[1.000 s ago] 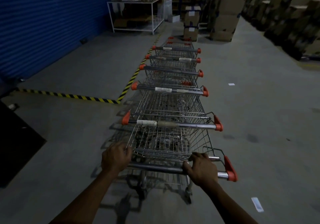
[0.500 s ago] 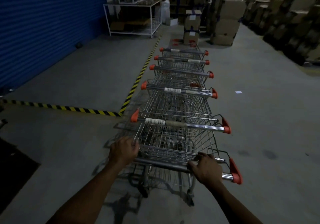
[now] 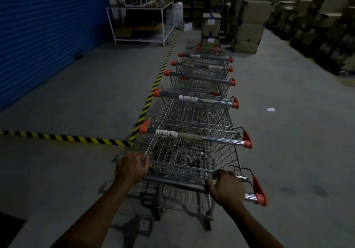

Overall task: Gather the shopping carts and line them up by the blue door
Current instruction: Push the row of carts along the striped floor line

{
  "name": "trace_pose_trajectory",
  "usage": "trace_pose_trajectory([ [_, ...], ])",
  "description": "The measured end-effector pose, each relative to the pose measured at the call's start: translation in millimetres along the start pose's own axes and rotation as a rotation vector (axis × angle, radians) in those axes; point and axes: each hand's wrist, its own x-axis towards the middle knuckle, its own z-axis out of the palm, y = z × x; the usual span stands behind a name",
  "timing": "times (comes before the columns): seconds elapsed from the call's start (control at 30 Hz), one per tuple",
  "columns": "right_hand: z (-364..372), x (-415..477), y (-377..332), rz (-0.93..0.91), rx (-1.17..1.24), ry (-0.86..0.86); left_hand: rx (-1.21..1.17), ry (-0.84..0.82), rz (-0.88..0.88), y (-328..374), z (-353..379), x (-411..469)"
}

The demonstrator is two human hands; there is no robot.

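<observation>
The door [image 3: 48,36] is cut off at the left edge; boxes [image 3: 317,27] at upper right are blurred; the farthest cart [image 3: 208,49] is mostly hidden.

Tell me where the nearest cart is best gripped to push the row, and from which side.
Grip its bar, coming from behind, with one hand near each end. The bar runs crosswise at the rear of the cart, and the row is nested straight ahead, so wide-set hands should steer it best. The left hand and right hand hold it that way.
</observation>
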Motion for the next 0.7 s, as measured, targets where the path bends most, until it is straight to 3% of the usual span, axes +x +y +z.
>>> trace_pose_trajectory([
  [0.4, 2, 192, -1, -0.002, 0.007, 0.011, 0.044, -0.105, -0.084, -15, 70, 150],
  [0.7, 2, 321, -36, 0.022, -0.008, -0.009, 0.043, -0.010, -0.021, -44, 107, 279],
])
